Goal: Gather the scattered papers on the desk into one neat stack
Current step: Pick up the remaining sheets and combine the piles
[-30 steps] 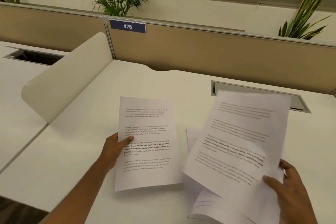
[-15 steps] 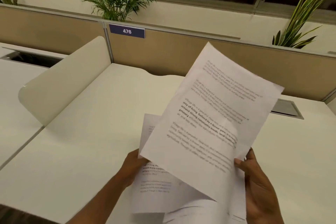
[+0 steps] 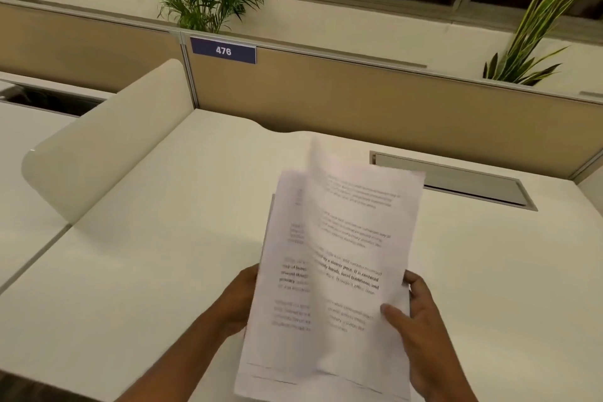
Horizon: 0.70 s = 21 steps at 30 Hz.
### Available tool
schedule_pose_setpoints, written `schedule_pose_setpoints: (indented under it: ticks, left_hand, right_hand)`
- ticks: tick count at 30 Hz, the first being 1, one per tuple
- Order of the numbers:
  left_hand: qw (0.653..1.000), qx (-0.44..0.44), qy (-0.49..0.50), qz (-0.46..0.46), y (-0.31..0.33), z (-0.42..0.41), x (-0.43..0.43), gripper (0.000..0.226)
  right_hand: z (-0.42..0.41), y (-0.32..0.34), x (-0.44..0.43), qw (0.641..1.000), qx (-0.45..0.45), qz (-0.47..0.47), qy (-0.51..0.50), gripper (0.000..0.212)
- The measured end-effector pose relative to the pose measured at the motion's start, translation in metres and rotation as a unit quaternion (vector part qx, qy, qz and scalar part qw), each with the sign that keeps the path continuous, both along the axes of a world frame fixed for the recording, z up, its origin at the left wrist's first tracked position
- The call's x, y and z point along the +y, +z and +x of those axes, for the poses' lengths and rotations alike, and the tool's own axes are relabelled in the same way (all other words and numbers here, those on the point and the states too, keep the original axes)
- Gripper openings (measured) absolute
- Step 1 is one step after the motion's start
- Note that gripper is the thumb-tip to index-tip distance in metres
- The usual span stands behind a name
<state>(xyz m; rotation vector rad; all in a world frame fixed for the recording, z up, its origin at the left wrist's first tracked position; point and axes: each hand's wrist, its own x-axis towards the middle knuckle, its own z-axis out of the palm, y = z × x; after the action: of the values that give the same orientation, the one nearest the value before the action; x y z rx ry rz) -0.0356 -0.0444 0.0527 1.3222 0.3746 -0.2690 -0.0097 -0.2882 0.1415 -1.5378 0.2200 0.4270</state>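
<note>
- The desk point(image 3: 137, 271) on the left side is now bare: the sheet that lay flat there a second ago is gone from its surface, lifted up into the bundle. No loose page shows anywhere on the visible desktop.
- The left hand point(image 3: 239, 299) has left the desk and now grips the left edge of the papers point(image 3: 329, 271), fingers tucked behind the sheets, mostly hidden.
- The papers themselves are held in the air above the near part of the desk, between the two hands. Half a second ago the top sheet stood tilted and fanned out wide; now it has swung down over the others, though its left edge is not yet flush and the bottom edges look staggered.
- The right hand point(image 3: 414, 320) is closed on the right edge, thumb pressed on the front face.
- Judged from this, collecting seems finished; what remains is squaring the edges, likely by tapping them on the desk, and laying the stack down.
</note>
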Motion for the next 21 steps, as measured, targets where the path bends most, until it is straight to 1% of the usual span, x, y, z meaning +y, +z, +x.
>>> schedule_pose_setpoints:
  ticks: [1, 2, 3, 4, 6, 7, 9, 10, 12, 14, 15, 16, 18, 19, 21]
  left_hand:
    - [1.000, -0.003, 0.006, -0.004, -0.003, -0.001, 0.001, 0.008]
    - [1.000, -0.011, 0.018, -0.004, -0.002, -0.003, 0.002, 0.012]
    - [1.000, -0.013, 0.010, -0.006, -0.006, -0.002, 0.003, 0.015]
    - [1.000, -0.019, 0.004, 0.002, -0.004, -0.003, 0.002, 0.019]
    - [1.000, -0.024, -0.002, 0.002, -0.005, -0.004, 0.004, 0.030]
    - [1.000, -0.024, -0.003, -0.007, -0.006, -0.005, 0.004, 0.041]
    - [1.000, -0.018, -0.005, -0.007, -0.007, -0.005, 0.003, 0.066]
    - [1.000, -0.009, -0.004, -0.003, -0.005, -0.005, 0.002, 0.073]
    - [1.000, -0.007, 0.002, -0.007, -0.004, -0.003, 0.002, 0.075]
    - [0.999, 0.010, 0.034, -0.005, -0.002, -0.003, 0.003, 0.065]
    - [0.998, 0.032, 0.056, -0.019, -0.002, -0.003, 0.004, 0.061]
    - [0.995, 0.056, 0.072, -0.039, -0.006, -0.003, 0.008, 0.063]
    - [0.990, 0.097, 0.077, -0.066, -0.015, -0.005, 0.014, 0.074]
    - [0.989, 0.101, 0.072, -0.077, -0.017, -0.007, 0.015, 0.075]
    - [0.991, 0.076, 0.050, -0.099, -0.017, -0.012, 0.016, 0.061]
  right_hand:
    - [-0.011, -0.013, -0.011, 0.998, -0.052, -0.024, 0.004, 0.049]
    - [-0.015, -0.025, -0.011, 0.995, -0.047, -0.084, 0.002, 0.050]
    - [-0.010, -0.032, -0.013, 0.994, -0.072, -0.082, 0.007, 0.051]
    - [-0.001, -0.033, -0.012, 0.989, -0.095, -0.114, 0.000, 0.053]
    - [0.001, -0.037, -0.011, 0.985, -0.105, -0.137, 0.002, 0.054]
    - [-0.006, -0.040, -0.012, 0.984, -0.105, -0.142, 0.024, 0.054]
    - [-0.004, -0.043, -0.012, 0.984, -0.093, -0.150, 0.017, 0.057]
    - [-0.003, -0.043, -0.011, 0.985, -0.088, -0.148, 0.009, 0.059]
    - [-0.002, -0.048, -0.010, 0.986, -0.081, -0.148, 0.011, 0.062]
    - [-0.004, -0.051, -0.005, 0.985, -0.083, -0.154, 0.002, 0.064]
    - [-0.003, -0.053, -0.003, 0.985, -0.086, -0.149, -0.004, 0.065]
    - [-0.002, -0.055, -0.001, 0.987, -0.082, -0.139, -0.005, 0.068]
    - [-0.001, -0.056, 0.006, 0.992, -0.053, -0.114, 0.002, 0.078]
    - [-0.001, -0.058, 0.009, 0.994, -0.039, -0.101, 0.006, 0.083]
    - [-0.002, -0.058, 0.018, 0.996, -0.027, -0.082, 0.018, 0.090]
